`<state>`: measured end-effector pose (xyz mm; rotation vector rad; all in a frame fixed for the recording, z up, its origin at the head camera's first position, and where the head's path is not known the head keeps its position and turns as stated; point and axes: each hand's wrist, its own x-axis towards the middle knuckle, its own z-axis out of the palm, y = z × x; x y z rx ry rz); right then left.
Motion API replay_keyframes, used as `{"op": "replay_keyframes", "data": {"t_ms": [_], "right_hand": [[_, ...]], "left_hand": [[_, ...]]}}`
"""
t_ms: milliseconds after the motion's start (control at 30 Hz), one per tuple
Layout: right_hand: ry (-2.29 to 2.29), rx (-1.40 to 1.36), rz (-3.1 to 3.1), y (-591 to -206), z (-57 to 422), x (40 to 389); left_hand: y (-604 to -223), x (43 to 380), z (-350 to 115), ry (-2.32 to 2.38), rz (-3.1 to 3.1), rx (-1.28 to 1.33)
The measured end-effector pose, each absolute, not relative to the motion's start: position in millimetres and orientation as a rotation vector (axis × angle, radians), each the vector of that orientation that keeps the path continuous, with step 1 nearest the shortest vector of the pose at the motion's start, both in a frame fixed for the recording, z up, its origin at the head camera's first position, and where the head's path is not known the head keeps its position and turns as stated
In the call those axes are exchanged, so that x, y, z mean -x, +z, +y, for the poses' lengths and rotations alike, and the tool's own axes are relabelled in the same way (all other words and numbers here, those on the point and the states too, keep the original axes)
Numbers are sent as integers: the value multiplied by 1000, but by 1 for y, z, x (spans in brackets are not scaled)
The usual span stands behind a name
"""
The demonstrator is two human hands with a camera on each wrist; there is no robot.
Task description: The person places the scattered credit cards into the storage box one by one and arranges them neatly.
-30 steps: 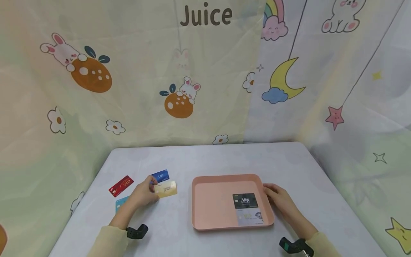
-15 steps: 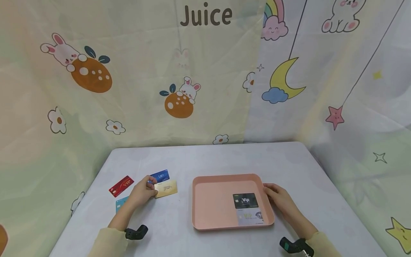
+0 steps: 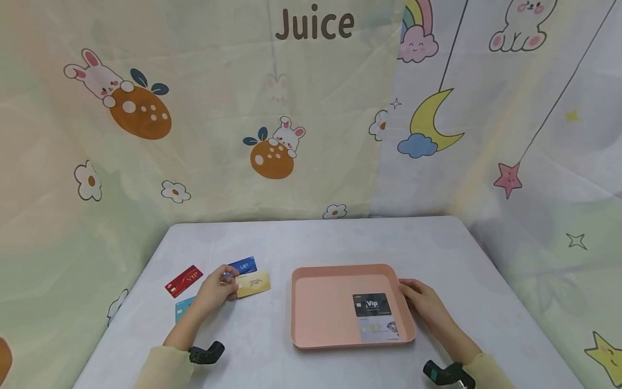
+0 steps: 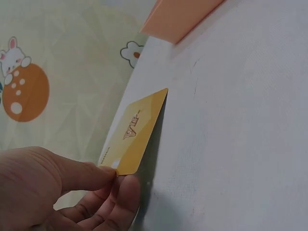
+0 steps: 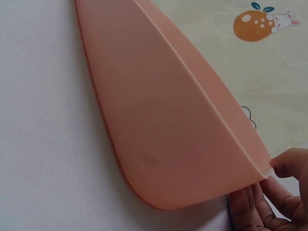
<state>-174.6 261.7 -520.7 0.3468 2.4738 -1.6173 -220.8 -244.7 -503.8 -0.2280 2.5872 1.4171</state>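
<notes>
Six cards, one tray

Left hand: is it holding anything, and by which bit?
The left hand is pinching the gold card by one short end.

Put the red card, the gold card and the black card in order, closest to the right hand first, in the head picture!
From the right hand, in the head view:
1. Black card: in the pink tray, toward its right side.
2. Gold card: left of the tray, pinched by the left hand.
3. Red card: farther left, on the table.
</notes>
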Motion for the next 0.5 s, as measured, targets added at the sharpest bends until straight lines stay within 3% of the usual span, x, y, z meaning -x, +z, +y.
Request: {"op": "replay_keyframes", "data": {"t_ms": [500], "right_hand": [[-1621, -335, 2475, -521, 262, 173]], "left_hand": [[-501, 221, -236, 1549, 2513, 194]]}}
